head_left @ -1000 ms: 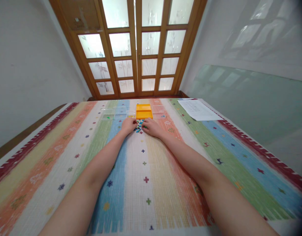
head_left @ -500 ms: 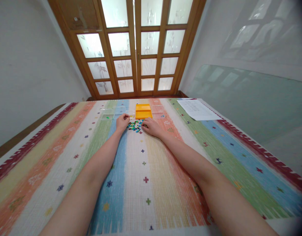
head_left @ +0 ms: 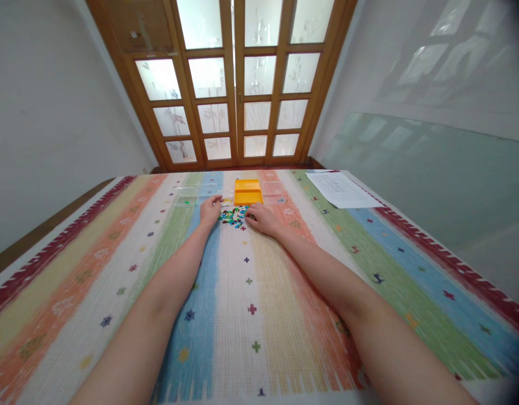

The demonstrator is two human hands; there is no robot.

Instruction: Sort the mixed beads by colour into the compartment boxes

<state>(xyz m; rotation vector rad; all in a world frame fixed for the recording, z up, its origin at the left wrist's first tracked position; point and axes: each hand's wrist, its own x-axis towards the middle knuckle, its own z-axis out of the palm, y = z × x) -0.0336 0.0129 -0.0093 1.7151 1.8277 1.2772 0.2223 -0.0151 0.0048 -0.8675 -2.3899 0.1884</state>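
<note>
A pile of small blue, green, white and dark pieces (head_left: pixel 233 216), too small to name surely, lies between my hands on the striped tablecloth (head_left: pixel 234 292). At the pile's left edge is my left hand (head_left: pixel 210 210), its thumb and fingertips pinched together. Whatever that pinch may hold is too small to make out. My right hand (head_left: pixel 262 219) rests at the right edge of the pile, fingers curled down over the pieces; its fingertips are partly hidden. Just beyond the pile sits a yellow two-compartment tray (head_left: pixel 248 191).
Left of the yellow tray are clear plastic trays (head_left: pixel 184 188), with a green piece (head_left: pixel 187 202) in one and yellow pieces nearby. Another clear tray (head_left: pixel 273 184) at the right holds a blue piece (head_left: pixel 281 199). A printed sheet (head_left: pixel 341 190) lies at the far right.
The view has shifted very slightly. My left fingertips are a little higher, away from the pile; my right hand stays almost where it was, at the pile's edge.
</note>
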